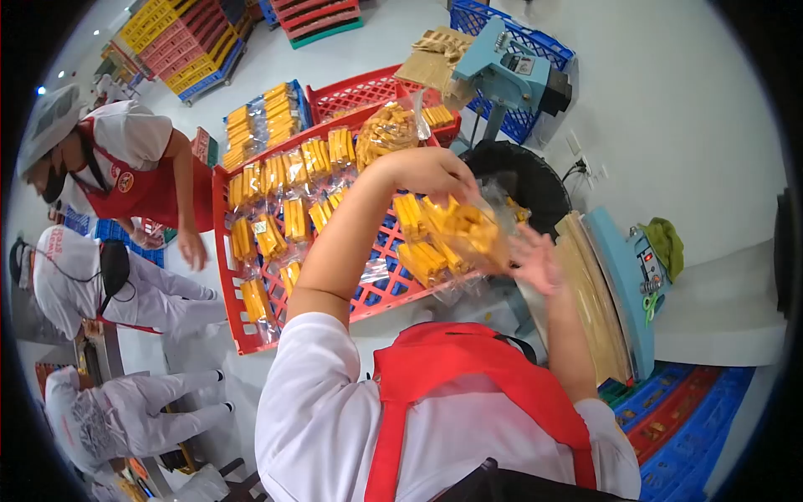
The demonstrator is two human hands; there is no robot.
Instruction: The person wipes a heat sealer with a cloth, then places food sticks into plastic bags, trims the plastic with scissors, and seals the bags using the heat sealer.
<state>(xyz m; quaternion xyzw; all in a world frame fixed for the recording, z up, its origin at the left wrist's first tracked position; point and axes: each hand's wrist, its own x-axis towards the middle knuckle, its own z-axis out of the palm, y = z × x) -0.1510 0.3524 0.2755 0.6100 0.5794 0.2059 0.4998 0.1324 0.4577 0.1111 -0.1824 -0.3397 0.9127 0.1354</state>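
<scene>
A clear plastic bag of yellow-orange snack sticks (464, 230) hangs tilted above the near right part of a red plastic crate (224, 276); it is partly blurred. My left hand (431, 173) has its fingers curled down and closed on the bag's upper end. Close by the bag's right side, my right hand (535, 261) is open with fingers spread; whether it touches the plastic is hard to make out. Rows of packed snack sticks (296, 219) lie in the crate. A larger bag of loose orange snacks (388, 132) sits at its far side, beyond my left forearm.
A blue sealing machine (510, 71) stands at the back, another blue machine (623, 289) at the right. A black-lined bin (535, 180) is between them. A co-worker in a red apron (138, 180) stands left of the crate. Stacked crates (180, 42) rise farther back.
</scene>
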